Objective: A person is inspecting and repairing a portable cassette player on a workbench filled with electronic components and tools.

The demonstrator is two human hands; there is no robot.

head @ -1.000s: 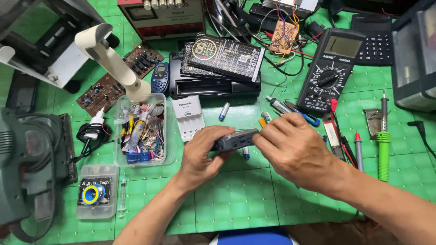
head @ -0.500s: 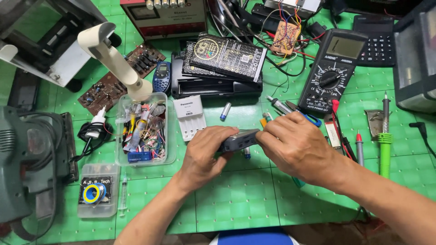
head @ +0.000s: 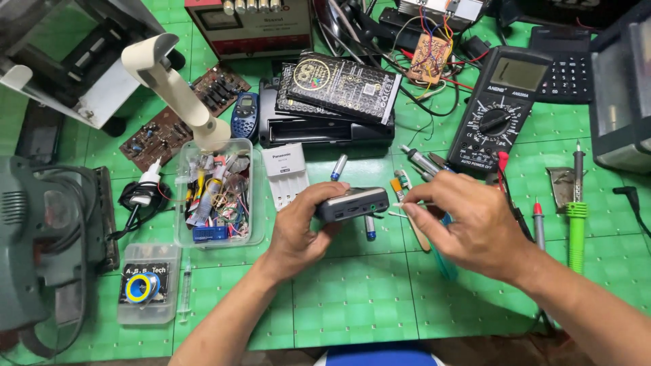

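Since the earlier frame, my right hand [head: 475,227] has drawn off the small dark device [head: 352,204], now pinching a thin swab [head: 407,203] at its end. Left hand [head: 305,227] clamps the device above mid-desk. Clear tub [head: 254,196] toward the left edge holds mixed components.

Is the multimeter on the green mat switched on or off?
It looks off: the multimeter lies face up with a blank grey screen, no digits visible. The exact dial setting is too small to tell.
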